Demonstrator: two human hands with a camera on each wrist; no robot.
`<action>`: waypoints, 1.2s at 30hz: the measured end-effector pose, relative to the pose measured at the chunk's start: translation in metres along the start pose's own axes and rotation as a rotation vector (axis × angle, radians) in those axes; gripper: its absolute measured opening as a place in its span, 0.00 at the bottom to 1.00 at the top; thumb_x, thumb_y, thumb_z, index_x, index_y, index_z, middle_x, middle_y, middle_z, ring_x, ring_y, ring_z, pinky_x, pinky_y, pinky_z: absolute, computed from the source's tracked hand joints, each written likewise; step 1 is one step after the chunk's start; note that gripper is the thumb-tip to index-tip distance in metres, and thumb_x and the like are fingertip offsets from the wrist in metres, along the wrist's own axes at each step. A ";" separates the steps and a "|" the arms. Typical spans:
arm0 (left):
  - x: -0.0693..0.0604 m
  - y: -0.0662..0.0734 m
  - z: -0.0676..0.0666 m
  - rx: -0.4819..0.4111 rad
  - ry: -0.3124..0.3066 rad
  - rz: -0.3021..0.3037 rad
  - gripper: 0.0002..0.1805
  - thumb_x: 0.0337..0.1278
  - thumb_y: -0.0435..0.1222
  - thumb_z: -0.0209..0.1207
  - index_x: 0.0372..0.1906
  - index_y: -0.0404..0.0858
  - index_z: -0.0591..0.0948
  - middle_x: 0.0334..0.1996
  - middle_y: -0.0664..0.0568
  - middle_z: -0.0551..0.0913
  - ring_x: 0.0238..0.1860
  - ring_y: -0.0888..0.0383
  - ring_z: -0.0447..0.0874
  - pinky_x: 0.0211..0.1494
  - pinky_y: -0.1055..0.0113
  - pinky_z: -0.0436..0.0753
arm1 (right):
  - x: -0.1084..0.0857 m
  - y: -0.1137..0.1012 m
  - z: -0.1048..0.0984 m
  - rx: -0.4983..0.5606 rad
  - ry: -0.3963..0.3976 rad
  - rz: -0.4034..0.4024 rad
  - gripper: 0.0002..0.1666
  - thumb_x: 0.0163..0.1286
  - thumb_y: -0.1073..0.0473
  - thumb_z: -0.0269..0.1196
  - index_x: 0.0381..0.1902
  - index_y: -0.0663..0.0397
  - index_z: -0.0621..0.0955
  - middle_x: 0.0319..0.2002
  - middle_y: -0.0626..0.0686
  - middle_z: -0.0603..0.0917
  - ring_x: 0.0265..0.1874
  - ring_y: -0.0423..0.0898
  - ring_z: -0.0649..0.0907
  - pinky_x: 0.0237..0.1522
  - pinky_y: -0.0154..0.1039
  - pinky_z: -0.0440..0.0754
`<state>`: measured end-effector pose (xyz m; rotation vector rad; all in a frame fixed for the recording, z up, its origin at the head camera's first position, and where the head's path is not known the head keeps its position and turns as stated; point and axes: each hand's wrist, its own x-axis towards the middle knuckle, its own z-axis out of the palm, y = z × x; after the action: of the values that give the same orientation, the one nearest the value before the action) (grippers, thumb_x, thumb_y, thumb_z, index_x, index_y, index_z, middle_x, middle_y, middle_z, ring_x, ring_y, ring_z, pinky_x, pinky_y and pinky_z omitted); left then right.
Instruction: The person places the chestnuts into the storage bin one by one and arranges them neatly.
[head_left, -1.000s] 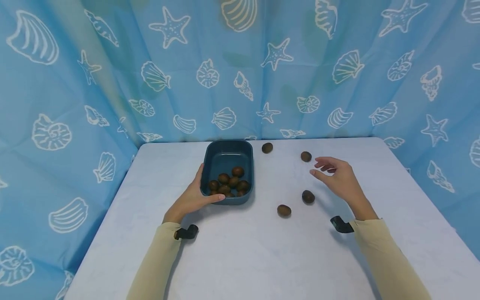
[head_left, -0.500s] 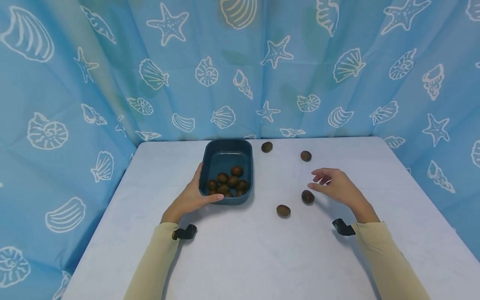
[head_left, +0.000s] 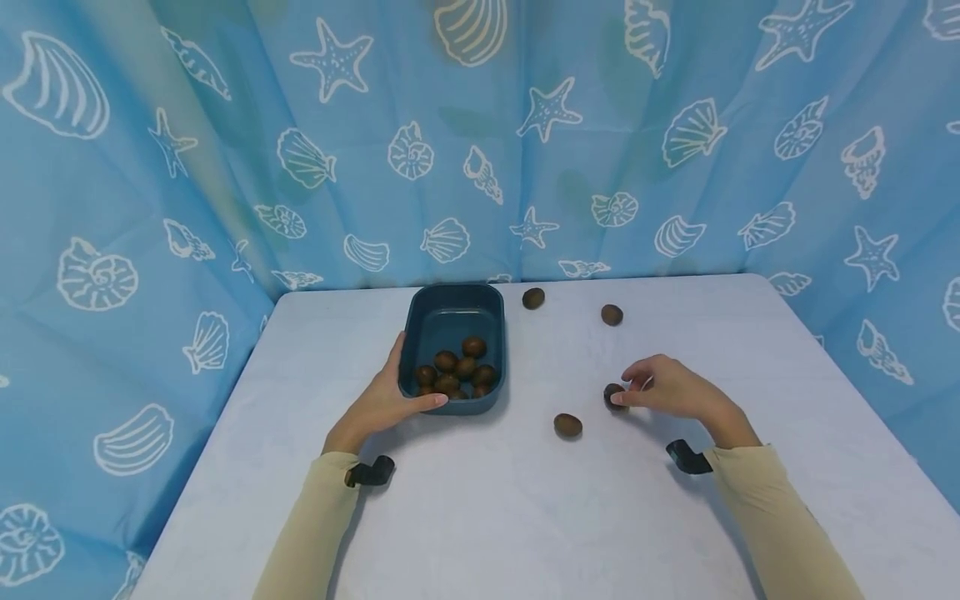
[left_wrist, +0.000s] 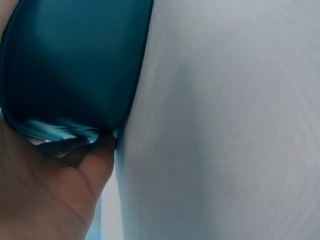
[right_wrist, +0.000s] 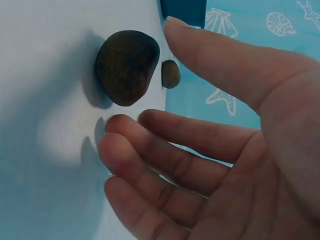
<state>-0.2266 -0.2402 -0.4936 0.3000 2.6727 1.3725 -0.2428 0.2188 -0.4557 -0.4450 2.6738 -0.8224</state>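
My left hand (head_left: 380, 402) holds the dark blue rectangular box (head_left: 504, 333) at its near left corner, thumb along the front wall and fingers on the left side. The left wrist view shows that hand (left_wrist: 55, 185) against the outer wall of the box (left_wrist: 75, 60). Several brown oval things (head_left: 474, 347) lie in its near half. My right hand (head_left: 671, 387) is at a dark brown, egg-shaped thing (head_left: 613, 397) on the table. In the right wrist view this egg-shaped thing (right_wrist: 127, 67) lies just beyond the parted thumb and fingers, which are not closed round it.
Other brown oval things lie loose on the white table (head_left: 480, 517): one nearer (head_left: 567, 426), one at the back right (head_left: 612, 314), one right of the box's far end (head_left: 533, 298). A blue shell-patterned curtain (head_left: 450, 150) hangs behind and at the sides.
My right hand has come nearer and down, from close to the back right oval thing to the dark brown egg-shaped one. My left hand keeps its hold on the box.
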 end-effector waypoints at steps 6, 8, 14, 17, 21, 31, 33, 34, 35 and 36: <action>-0.001 0.003 0.000 0.015 -0.002 -0.022 0.73 0.48 0.63 0.73 0.84 0.57 0.31 0.86 0.50 0.41 0.85 0.41 0.48 0.80 0.33 0.59 | 0.000 -0.004 0.003 0.011 -0.002 0.010 0.31 0.62 0.47 0.76 0.52 0.67 0.85 0.39 0.55 0.85 0.37 0.48 0.79 0.38 0.40 0.79; -0.002 0.003 0.000 0.013 0.000 -0.018 0.72 0.49 0.62 0.73 0.84 0.57 0.31 0.86 0.50 0.42 0.85 0.41 0.49 0.80 0.33 0.59 | 0.001 -0.003 0.005 0.013 0.007 0.002 0.29 0.62 0.48 0.76 0.51 0.67 0.86 0.39 0.56 0.86 0.38 0.48 0.79 0.38 0.39 0.79; -0.003 0.004 -0.001 -0.001 -0.001 0.001 0.72 0.50 0.61 0.73 0.84 0.57 0.31 0.86 0.49 0.43 0.84 0.41 0.50 0.80 0.33 0.59 | 0.005 -0.001 0.009 0.015 0.025 0.003 0.28 0.62 0.48 0.76 0.51 0.66 0.86 0.41 0.56 0.87 0.38 0.48 0.80 0.40 0.39 0.80; -0.003 0.003 -0.001 0.013 -0.004 -0.019 0.72 0.49 0.62 0.73 0.84 0.57 0.31 0.86 0.48 0.43 0.84 0.40 0.50 0.79 0.33 0.60 | 0.006 -0.002 0.010 0.023 0.033 0.003 0.28 0.62 0.49 0.76 0.50 0.65 0.86 0.41 0.57 0.86 0.38 0.48 0.80 0.40 0.40 0.80; -0.002 0.002 0.000 0.014 -0.006 -0.020 0.72 0.50 0.62 0.72 0.84 0.57 0.30 0.86 0.48 0.43 0.84 0.39 0.50 0.79 0.32 0.60 | 0.006 -0.004 0.010 0.044 0.036 -0.001 0.25 0.63 0.53 0.76 0.50 0.65 0.86 0.43 0.59 0.87 0.40 0.49 0.82 0.40 0.41 0.83; -0.001 0.001 0.000 -0.013 0.004 0.019 0.71 0.50 0.61 0.73 0.84 0.58 0.32 0.86 0.48 0.45 0.84 0.40 0.52 0.79 0.32 0.60 | 0.008 -0.009 0.014 0.091 0.055 -0.043 0.24 0.63 0.57 0.75 0.52 0.67 0.85 0.42 0.60 0.88 0.38 0.48 0.85 0.36 0.38 0.83; -0.001 0.000 -0.001 -0.015 0.003 0.020 0.71 0.50 0.61 0.73 0.84 0.58 0.32 0.86 0.48 0.45 0.84 0.40 0.51 0.79 0.32 0.60 | 0.008 -0.010 0.015 0.082 0.061 -0.052 0.24 0.62 0.56 0.75 0.51 0.67 0.85 0.41 0.59 0.88 0.37 0.47 0.85 0.35 0.38 0.82; 0.000 0.000 -0.001 -0.016 0.002 0.019 0.71 0.50 0.61 0.73 0.84 0.58 0.32 0.86 0.49 0.45 0.84 0.40 0.51 0.79 0.32 0.60 | 0.008 -0.010 0.016 0.080 0.067 -0.051 0.24 0.62 0.56 0.76 0.51 0.67 0.86 0.40 0.59 0.88 0.36 0.47 0.84 0.35 0.37 0.82; 0.000 0.001 -0.001 -0.015 0.000 0.015 0.71 0.50 0.61 0.73 0.84 0.58 0.32 0.86 0.49 0.44 0.84 0.41 0.51 0.79 0.32 0.60 | 0.008 -0.010 0.016 0.078 0.070 -0.050 0.24 0.62 0.56 0.76 0.50 0.67 0.86 0.40 0.59 0.88 0.36 0.47 0.84 0.35 0.38 0.82; 0.000 0.001 -0.001 -0.014 -0.002 0.009 0.71 0.50 0.61 0.73 0.84 0.58 0.32 0.86 0.50 0.44 0.84 0.41 0.51 0.79 0.32 0.59 | 0.009 -0.010 0.016 0.076 0.076 -0.050 0.23 0.62 0.57 0.76 0.50 0.67 0.86 0.39 0.58 0.88 0.36 0.47 0.84 0.35 0.38 0.82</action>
<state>-0.2263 -0.2403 -0.4927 0.3117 2.6620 1.3929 -0.2426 0.1995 -0.4645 -0.4726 2.6996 -0.9698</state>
